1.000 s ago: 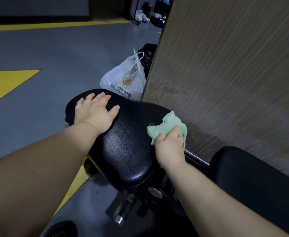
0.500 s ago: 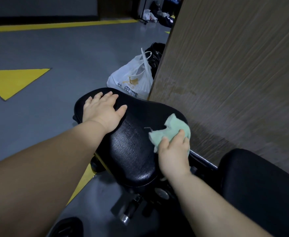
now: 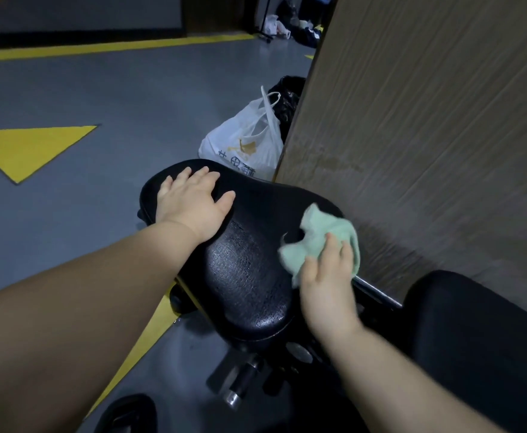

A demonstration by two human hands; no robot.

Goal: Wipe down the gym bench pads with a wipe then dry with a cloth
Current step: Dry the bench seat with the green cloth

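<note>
The black seat pad (image 3: 249, 270) of the gym bench fills the middle of the view, its surface glossy and cracked. My left hand (image 3: 190, 203) lies flat on the pad's far left end, fingers straight. My right hand (image 3: 327, 282) presses a crumpled pale green cloth (image 3: 321, 235) onto the pad's right side with fingers extended over it. A second black pad (image 3: 480, 339) of the bench sits at the lower right.
A brown wood-grain panel (image 3: 427, 135) stands close along the right side. A white plastic bag (image 3: 246, 145) and a black bag (image 3: 287, 95) sit on the grey floor beyond the seat. Yellow floor markings (image 3: 28, 148) lie left. The bench's metal adjuster (image 3: 240, 382) hangs below the seat.
My right hand with the green cloth has slid slightly farther along the pad's right side. My left hand stays flat on the pad's far end.
</note>
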